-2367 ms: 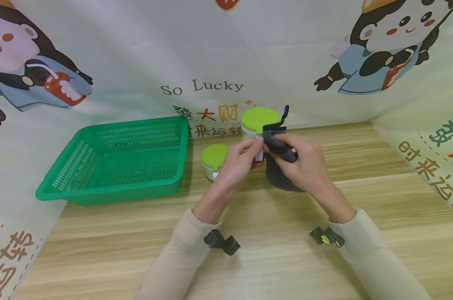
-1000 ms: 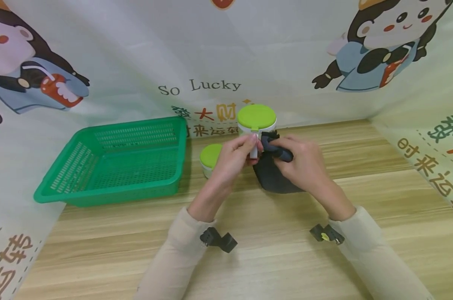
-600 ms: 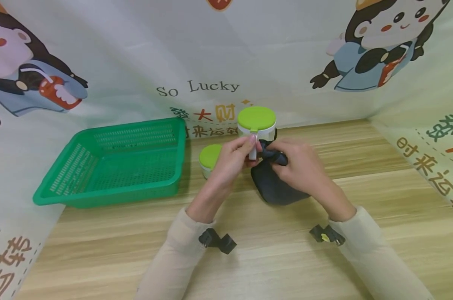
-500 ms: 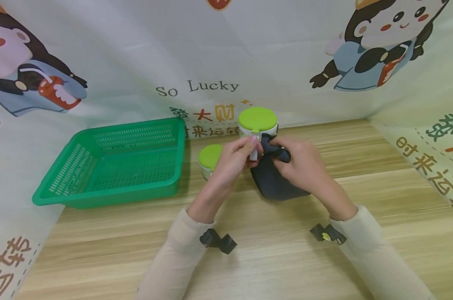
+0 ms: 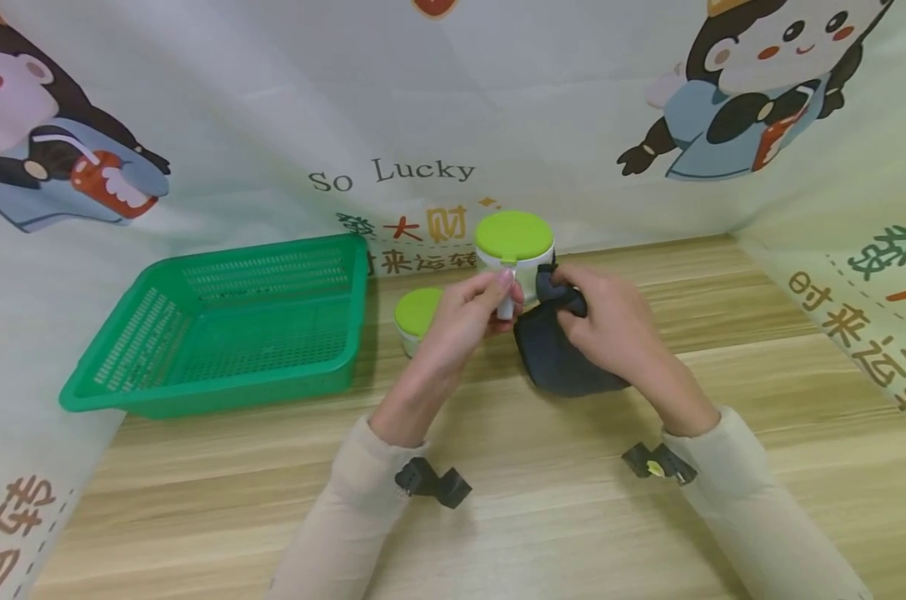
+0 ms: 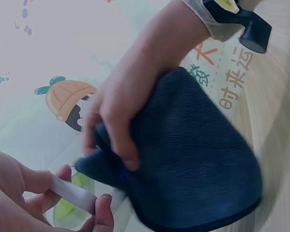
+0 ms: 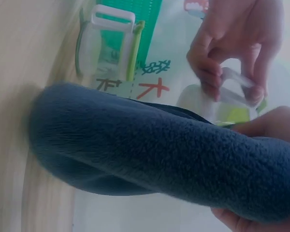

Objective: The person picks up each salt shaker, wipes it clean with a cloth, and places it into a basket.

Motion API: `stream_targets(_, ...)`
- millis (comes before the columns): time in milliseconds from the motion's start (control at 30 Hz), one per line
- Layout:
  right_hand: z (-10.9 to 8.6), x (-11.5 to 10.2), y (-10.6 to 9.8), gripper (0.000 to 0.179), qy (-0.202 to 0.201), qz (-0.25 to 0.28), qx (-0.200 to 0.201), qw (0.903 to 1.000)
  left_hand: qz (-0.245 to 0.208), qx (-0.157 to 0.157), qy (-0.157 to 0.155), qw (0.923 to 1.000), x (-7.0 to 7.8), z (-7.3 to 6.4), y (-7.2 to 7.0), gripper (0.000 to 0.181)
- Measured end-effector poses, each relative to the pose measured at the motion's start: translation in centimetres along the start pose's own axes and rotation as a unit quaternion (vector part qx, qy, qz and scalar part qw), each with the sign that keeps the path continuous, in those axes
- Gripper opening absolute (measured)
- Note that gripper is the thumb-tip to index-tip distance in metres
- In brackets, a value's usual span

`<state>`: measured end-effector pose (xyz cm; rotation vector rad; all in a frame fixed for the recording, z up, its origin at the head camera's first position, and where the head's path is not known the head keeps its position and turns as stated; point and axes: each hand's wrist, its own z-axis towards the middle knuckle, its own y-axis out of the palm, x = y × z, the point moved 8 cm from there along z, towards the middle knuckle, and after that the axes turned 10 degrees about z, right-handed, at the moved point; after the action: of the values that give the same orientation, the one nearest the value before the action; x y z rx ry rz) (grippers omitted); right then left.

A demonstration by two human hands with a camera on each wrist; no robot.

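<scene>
Cloth (image 5: 565,362) is pinched up top by the right grip (image 5: 608,317), kinda drooping toward the near right, just right of the far jar (image 5: 514,237), while the left grip (image 5: 469,317) has that jar's white handle (image 5: 506,307) pinched.

This looks like a small tabletop booth set up for recording, since a white sheet (image 5: 528,100) printed with cartoon figures (image 5: 768,100) and "So Lucky" lettering (image 5: 422,172) rises along the wood-grain tabletop's (image 5: 543,525) far, left and right edges, and cameras (image 5: 432,482) sit at both wrists.
</scene>
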<state>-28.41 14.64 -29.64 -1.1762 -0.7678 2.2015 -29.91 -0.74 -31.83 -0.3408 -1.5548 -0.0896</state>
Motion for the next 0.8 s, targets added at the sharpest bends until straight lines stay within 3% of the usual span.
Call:
stream_targets(133, -0.1, -0.1, -0.6, 0.033, 0.002, 0.000, 0.013, 0.9999, 0.008, -0.006, 0.001, 1.0000, -0.1, 0.1, 0.2, 0.034)
stream_targets(267, -0.1, 1.2, -1.3, 0.037, 0.060, -0.002, 0.009, 0.9982, -0.008, -0.003, 0.001, 1.0000, 0.0, 0.0, 0.0, 0.032)
stream_targets(333, -0.2, 2.2, -2.4, 0.038, 0.094, -0.001, 0.043, 0.9947, -0.008, -0.003, 0.004, 1.0000, 0.2, -0.1, -0.1, 0.031)
stream_targets(433, -0.4, 3.2, -4.4, 0.034, 0.118, -0.004, 0.127, 0.9849, 0.001, -0.010, 0.012, 0.9999, 0.4, -0.1, 0.1, 0.031)
stream_targets(500, -0.5, 3.4, -5.3, 0.029, 0.114, -0.003, 0.174, 0.9781, 0.005, -0.016, 0.015, 0.9998, 0.6, -0.1, 0.3, 0.032)
stream_targets(567, -0.5, 3.2, -5.4, 0.027, 0.099, 0.006, 0.196, 0.9756, 0.003, -0.022, 0.015, 0.9997, 0.6, -0.2, 0.7, 0.032)
stream_targets(800, -0.6, 0.4, -2.3, 0.025, 0.047, 0.049, 0.171, 0.9830, -0.017, -0.031, 0.012, 0.9993, 0.2, -0.4, 1.2, 0.032)
